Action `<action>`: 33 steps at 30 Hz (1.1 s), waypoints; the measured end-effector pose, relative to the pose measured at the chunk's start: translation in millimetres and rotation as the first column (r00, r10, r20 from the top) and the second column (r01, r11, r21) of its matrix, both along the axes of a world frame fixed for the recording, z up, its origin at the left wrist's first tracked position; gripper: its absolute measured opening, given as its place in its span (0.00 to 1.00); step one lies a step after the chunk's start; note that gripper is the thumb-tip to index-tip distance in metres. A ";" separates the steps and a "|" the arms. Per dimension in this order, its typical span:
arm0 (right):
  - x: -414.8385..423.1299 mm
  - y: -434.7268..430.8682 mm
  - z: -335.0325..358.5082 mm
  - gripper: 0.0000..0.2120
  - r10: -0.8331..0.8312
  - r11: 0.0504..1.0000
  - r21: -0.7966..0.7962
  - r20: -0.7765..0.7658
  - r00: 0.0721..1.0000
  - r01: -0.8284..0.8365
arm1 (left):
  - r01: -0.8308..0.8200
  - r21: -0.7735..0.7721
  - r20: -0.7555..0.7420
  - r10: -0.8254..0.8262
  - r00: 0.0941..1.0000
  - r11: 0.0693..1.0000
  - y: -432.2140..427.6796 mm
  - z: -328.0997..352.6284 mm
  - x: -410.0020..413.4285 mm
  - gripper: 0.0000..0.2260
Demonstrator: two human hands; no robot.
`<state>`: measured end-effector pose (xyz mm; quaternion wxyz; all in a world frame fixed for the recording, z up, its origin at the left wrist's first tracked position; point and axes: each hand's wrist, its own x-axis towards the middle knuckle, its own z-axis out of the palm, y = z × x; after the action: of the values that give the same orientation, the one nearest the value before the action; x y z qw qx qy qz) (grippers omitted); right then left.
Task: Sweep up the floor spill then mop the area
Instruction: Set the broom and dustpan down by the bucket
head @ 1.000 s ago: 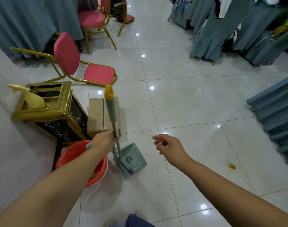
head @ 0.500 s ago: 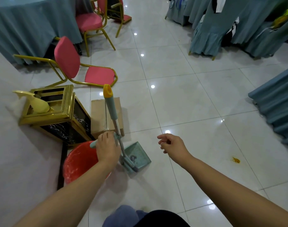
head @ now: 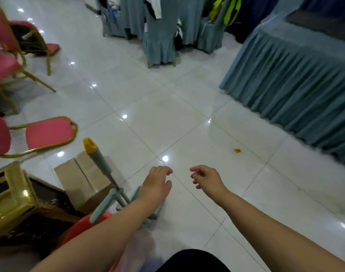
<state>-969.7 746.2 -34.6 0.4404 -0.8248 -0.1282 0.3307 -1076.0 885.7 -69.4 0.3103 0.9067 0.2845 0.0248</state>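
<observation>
A teal broom-and-dustpan set [head: 101,163] with a yellow cap on its handle stands upright at the lower left, its short broom handle [head: 103,206] sticking out over a red bucket [head: 83,226]. The dustpan is mostly hidden behind my left forearm. My left hand [head: 158,183] hovers over the floor just right of the set, fingers loosely curled, holding nothing. My right hand [head: 205,177] hangs beside it, also empty with relaxed fingers. A small orange spill spot [head: 237,150] lies on the white tiles to the right, beyond my right hand.
A cardboard box [head: 79,177] and a gold-framed bin [head: 9,193] stand left of the broom set. Pink chairs with gold frames [head: 48,132] fill the left side. A blue-skirted table [head: 297,79] borders the right; covered chairs [head: 160,34] stand at the back.
My left hand has let go of the broom handle and moved right, away from it. The view has turned to the right, bringing the spill spot nearer the middle.
</observation>
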 end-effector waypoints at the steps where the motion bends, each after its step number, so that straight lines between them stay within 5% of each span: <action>1: -6.3 -6.2 0.4 0.13 -0.053 0.999 0.000 0.002 0.999 0.053 | 0.055 0.002 0.005 -0.055 0.998 0.998 -1.0 1.3 2.2 0.15; 9: -75.9 -69.3 -6.3 0.12 -0.404 0.915 -0.010 -0.030 0.914 0.404 | 0.403 -0.074 -0.030 -0.406 0.913 0.912 -39.2 -2.7 -0.2 0.14; 17: -137.4 -176.4 -12.8 0.10 -0.694 0.720 -0.030 -0.055 0.718 0.693 | 0.645 -0.136 -0.046 -0.655 0.754 0.752 -123.6 -5.9 -6.6 0.14; 33: -302.5 -392.4 -17.2 0.11 -0.961 0.275 -0.045 -0.039 0.273 0.960 | 0.909 -0.160 -0.050 -0.922 0.383 0.386 -365.9 7.6 -75.3 0.15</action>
<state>-1272.2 353.7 -51.9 0.5490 -0.7284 0.4093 0.0234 -1151.3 519.8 -61.7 0.3006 0.8945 -0.2426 -0.2249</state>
